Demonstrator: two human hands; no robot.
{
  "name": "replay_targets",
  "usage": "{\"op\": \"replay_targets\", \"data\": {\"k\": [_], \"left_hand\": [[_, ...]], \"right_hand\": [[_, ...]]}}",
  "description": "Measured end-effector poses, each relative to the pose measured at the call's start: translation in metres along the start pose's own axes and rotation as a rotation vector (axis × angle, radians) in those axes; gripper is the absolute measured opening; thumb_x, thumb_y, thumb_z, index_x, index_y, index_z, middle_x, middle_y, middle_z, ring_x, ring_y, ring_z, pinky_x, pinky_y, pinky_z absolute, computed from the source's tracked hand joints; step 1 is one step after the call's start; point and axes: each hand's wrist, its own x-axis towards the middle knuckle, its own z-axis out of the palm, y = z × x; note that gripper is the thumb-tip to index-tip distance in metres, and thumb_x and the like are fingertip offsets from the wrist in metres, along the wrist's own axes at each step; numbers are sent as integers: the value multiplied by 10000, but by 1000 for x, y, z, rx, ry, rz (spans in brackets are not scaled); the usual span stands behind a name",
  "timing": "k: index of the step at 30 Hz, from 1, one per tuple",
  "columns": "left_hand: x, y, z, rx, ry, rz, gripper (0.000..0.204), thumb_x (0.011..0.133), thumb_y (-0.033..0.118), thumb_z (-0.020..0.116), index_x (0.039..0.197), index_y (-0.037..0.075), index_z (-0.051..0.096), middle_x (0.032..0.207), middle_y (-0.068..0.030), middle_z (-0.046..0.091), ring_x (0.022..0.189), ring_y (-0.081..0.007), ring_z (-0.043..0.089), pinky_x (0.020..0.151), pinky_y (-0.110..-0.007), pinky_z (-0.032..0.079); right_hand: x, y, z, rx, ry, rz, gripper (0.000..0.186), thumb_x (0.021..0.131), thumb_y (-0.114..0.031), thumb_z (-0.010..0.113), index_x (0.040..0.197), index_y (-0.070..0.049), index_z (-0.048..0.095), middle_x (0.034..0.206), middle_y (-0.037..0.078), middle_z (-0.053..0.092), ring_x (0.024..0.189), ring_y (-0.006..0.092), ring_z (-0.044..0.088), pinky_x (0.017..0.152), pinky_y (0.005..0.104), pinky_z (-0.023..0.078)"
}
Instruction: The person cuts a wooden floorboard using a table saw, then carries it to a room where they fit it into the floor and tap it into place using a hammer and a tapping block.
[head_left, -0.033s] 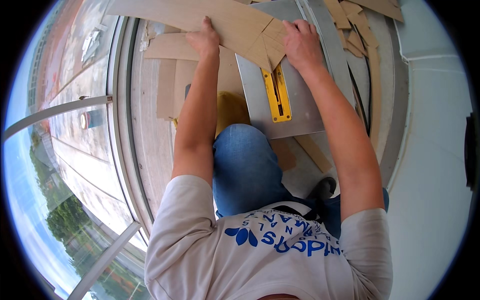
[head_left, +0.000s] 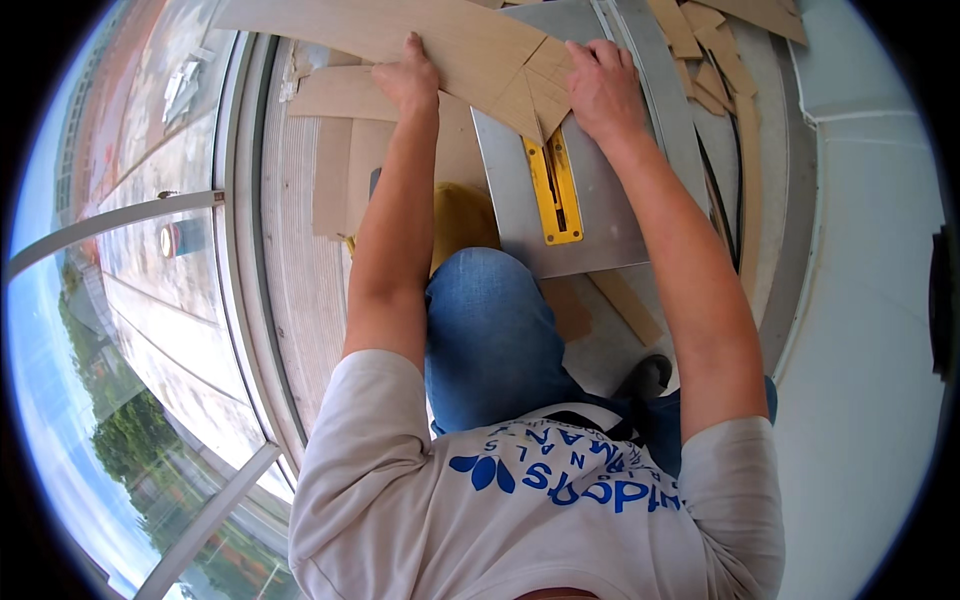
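A light brown wooden board (head_left: 455,45) lies slantwise over the far part of a grey metal table saw top (head_left: 610,215). Dark straight lines cross its right end, and one narrow slit runs in from the corner nearest me. Under that corner the saw's yellow slotted insert (head_left: 566,205) shows; its far part is hidden by the board. My left hand (head_left: 408,76) grips the board's near edge, thumb on top and fingers underneath out of sight. My right hand (head_left: 607,88) is closed on the right end, fingers bent over the edge.
Wood offcuts (head_left: 722,50) are heaped right of the saw, beside a long strip (head_left: 749,190) and a black cable (head_left: 722,195). Flat brown sheets (head_left: 340,165) lie at left. My knee (head_left: 490,290) is close to the saw's near edge. A window frame (head_left: 235,200) borders the left side.
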Motion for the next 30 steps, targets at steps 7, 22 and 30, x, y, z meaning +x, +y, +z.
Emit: {"op": "replay_targets", "data": {"k": [7, 22, 30], "left_hand": [[-2, 2, -4, 15, 13, 3, 694, 882, 387, 792, 1135, -210, 545, 1151, -354, 656, 1101, -452, 654, 966, -475, 512], [7, -13, 0, -54, -29, -7, 725, 874, 399, 790, 1172, -208, 527, 1204, -359, 632, 1167, -449, 619, 1016, -463, 484], [-5, -4, -8, -18, 1, -23, 747, 866, 418, 802, 1203, -180, 508, 1213, -342, 626, 1155, -437, 626, 1010, -459, 488]], "right_hand": [[0, -3, 0, 0, 4, 7, 356, 919, -163, 589, 1253, -141, 710, 1166, 66, 627, 1122, 320, 558, 1009, 439, 460], [-2, -1, -1, -2, -28, -5, 395, 903, -177, 621, 1288, -138, 698, 1181, 56, 625, 1132, 311, 554, 1014, 436, 455], [-7, -3, -6, 6, -10, -22, 387, 899, -174, 615, 1274, -127, 699, 1179, 61, 622, 1124, 318, 552, 1010, 437, 456]]}}
